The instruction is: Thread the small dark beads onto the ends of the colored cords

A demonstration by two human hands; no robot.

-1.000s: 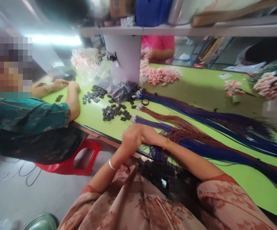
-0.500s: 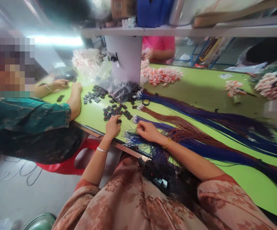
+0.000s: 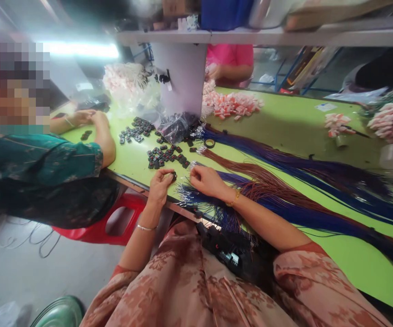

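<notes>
pinching a small black housing (image 3: 174, 176) between thumb and fingers of the left hand (image 3: 159, 186), near side of the black pile (image 3: 164, 156). curling the right hand (image 3: 208, 181) closed beside silvery wire tips (image 3: 194, 166), too unclear to tell if gripping any. closer together now than in the earlier frame.

Tabletop (image 3: 363, 268), smooth with a soft sheen; stool (image 3: 130, 213), glossy plastic. Bag (image 3: 179, 129) was clear, crinkled, shiny plastic; wire tips (image 3: 184, 193) looked metallic; patterned sleeve (image 3: 305, 272) was matt cloth.
</notes>
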